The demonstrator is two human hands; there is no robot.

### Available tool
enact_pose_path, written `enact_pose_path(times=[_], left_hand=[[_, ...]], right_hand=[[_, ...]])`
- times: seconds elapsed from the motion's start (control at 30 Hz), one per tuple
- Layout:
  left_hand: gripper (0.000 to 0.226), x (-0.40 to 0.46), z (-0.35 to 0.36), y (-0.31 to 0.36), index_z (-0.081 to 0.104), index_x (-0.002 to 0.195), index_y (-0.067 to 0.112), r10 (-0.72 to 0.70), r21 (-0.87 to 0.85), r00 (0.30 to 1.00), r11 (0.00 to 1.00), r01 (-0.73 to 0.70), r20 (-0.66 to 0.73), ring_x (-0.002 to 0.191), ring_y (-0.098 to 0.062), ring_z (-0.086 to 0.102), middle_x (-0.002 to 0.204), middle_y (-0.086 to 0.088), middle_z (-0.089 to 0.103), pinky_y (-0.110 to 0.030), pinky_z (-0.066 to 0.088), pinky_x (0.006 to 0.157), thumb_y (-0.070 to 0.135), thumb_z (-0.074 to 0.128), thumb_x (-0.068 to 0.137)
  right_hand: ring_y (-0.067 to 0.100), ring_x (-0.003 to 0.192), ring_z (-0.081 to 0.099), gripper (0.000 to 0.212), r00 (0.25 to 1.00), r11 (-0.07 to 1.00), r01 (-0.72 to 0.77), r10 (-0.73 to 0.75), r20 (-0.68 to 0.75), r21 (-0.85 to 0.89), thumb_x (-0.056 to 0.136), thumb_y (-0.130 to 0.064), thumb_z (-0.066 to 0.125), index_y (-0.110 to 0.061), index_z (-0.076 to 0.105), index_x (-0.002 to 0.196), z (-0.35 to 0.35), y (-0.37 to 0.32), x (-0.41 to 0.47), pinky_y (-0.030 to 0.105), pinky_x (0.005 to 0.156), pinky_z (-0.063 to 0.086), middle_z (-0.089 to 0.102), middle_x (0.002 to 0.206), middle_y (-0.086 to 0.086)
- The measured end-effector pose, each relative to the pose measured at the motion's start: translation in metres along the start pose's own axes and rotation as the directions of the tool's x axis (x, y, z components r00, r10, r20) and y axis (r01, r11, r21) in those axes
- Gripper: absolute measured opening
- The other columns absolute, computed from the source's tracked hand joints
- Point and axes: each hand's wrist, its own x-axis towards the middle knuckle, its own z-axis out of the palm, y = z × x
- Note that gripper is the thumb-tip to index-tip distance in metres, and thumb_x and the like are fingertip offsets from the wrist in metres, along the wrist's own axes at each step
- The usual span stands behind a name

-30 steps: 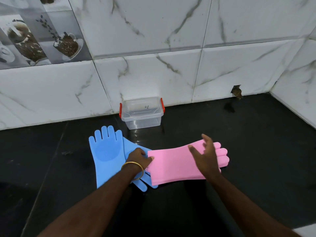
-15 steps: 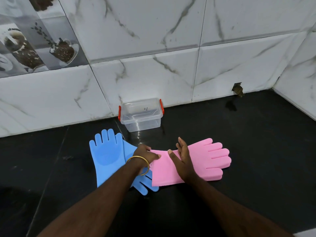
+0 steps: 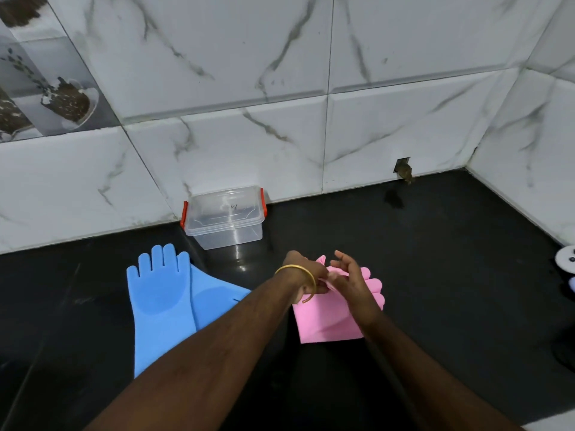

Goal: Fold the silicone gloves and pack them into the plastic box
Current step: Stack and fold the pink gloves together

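The pink silicone glove (image 3: 325,321) lies on the black counter, its cuff end lifted and doubled over toward its fingers. My left hand (image 3: 303,275), with a gold bangle at the wrist, grips the raised cuff edge. My right hand (image 3: 353,283) pinches the same folded edge from the right. To the left lie the blue silicone gloves (image 3: 161,300), flat and overlapping, fingers pointing toward the wall. The clear plastic box (image 3: 225,223) with red latches stands against the wall, lid on, nothing visible inside.
A black counter (image 3: 435,290) runs to white marble-tiled walls at the back and right. A small hole with debris (image 3: 404,172) sits at the wall base. A white object (image 3: 567,259) pokes in at the right edge.
The pink glove's cuff has been lifted off the counter and folded toward its fingers. Both hands moved right and came together on the fold. The camera moved closer.
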Motion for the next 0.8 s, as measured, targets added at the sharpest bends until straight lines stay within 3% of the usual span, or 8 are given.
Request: enact_pose_path(times=[0.07,0.2,0.33,0.4,0.5,0.6,0.73,0.8], left_hand=[[0.068,0.008,0.007,-0.001,0.052,0.116,-0.001,0.012,0.090,0.996,0.996,-0.004,-0.088,0.062,-0.021,0.070,0.084,-0.015,0.068,-0.027,0.056,0.045,0.006,0.085,0.057],[0.058,0.017,0.021,-0.002,0.043,0.098,0.000,-0.064,0.077,0.996,0.995,0.069,-0.061,0.056,-0.033,0.072,0.081,-0.025,0.068,-0.047,0.061,0.059,-0.007,0.084,0.058],[0.085,0.019,0.027,-0.011,0.040,0.127,0.006,-0.057,0.060,0.997,0.996,0.060,-0.048,0.059,-0.028,0.072,0.092,-0.025,0.069,-0.036,0.061,0.054,0.006,0.090,0.059],[0.075,0.021,0.023,-0.022,0.048,0.117,0.011,0.038,0.103,0.983,0.995,-0.020,-0.179,0.067,-0.020,0.068,0.100,-0.015,0.068,-0.030,0.056,0.055,0.029,0.090,0.059],[0.048,0.019,0.008,-0.049,0.051,0.086,0.025,0.169,0.168,0.878,0.980,-0.103,-0.449,0.078,-0.013,0.058,0.104,-0.003,0.066,-0.027,0.044,0.071,0.048,0.083,0.059],[0.054,0.019,0.001,-0.074,0.055,0.103,0.018,0.104,0.184,0.873,0.983,-0.016,-0.477,0.087,-0.019,0.055,0.113,-0.008,0.063,-0.028,0.044,0.078,0.040,0.084,0.063],[0.074,0.018,0.005,-0.076,0.049,0.122,0.013,0.023,0.225,0.883,0.970,0.094,-0.469,0.107,-0.028,0.059,0.124,-0.011,0.057,-0.038,0.051,0.091,0.038,0.086,0.062],[0.078,0.018,0.003,-0.073,0.046,0.125,0.009,-0.054,0.144,0.901,0.981,0.127,-0.430,0.109,-0.032,0.059,0.125,-0.014,0.057,-0.040,0.050,0.088,0.030,0.088,0.063]], right_hand=[[0.011,0.110,0.061,0.090,1.000,0.980,0.010,-0.009,0.004,-0.199,0.073,-0.042,0.081,-0.027,0.031,0.145,-0.015,0.003,-0.001,0.017,0.076,0.053,0.046,0.133,-0.005],[0.012,0.093,0.063,0.092,0.999,0.909,0.039,-0.048,-0.012,-0.415,0.078,-0.017,0.080,-0.024,0.023,0.150,-0.033,0.014,0.003,0.013,0.071,0.051,0.045,0.129,-0.005],[0.007,0.093,0.056,0.081,0.998,0.851,-0.014,-0.018,-0.057,-0.524,0.081,-0.003,0.069,-0.020,0.028,0.149,-0.039,0.021,0.008,0.004,0.068,0.042,0.050,0.125,-0.003],[0.010,0.091,0.056,0.080,1.000,0.830,-0.006,-0.010,-0.027,-0.557,0.080,-0.002,0.068,-0.019,0.030,0.147,-0.042,0.024,0.009,0.007,0.073,0.042,0.050,0.123,-0.001],[0.017,0.100,0.055,0.077,1.000,0.816,0.007,-0.017,-0.012,-0.578,0.077,-0.001,0.066,-0.017,0.032,0.145,-0.045,0.028,0.011,0.023,0.085,0.047,0.050,0.123,0.001],[0.018,0.106,0.054,0.077,1.000,0.821,0.015,-0.022,-0.005,-0.570,0.077,0.000,0.065,-0.016,0.033,0.145,-0.047,0.032,0.010,0.023,0.083,0.049,0.048,0.124,0.001],[0.017,0.105,0.055,0.075,1.000,0.830,0.003,0.006,0.013,-0.557,0.078,0.000,0.065,-0.015,0.033,0.145,-0.048,0.033,0.010,0.005,0.067,0.043,0.046,0.120,-0.002],[0.017,0.106,0.054,0.073,1.000,0.839,-0.006,0.015,0.012,-0.544,0.078,0.001,0.065,-0.014,0.035,0.143,-0.049,0.032,0.012,0.002,0.067,0.042,0.048,0.122,0.001]])
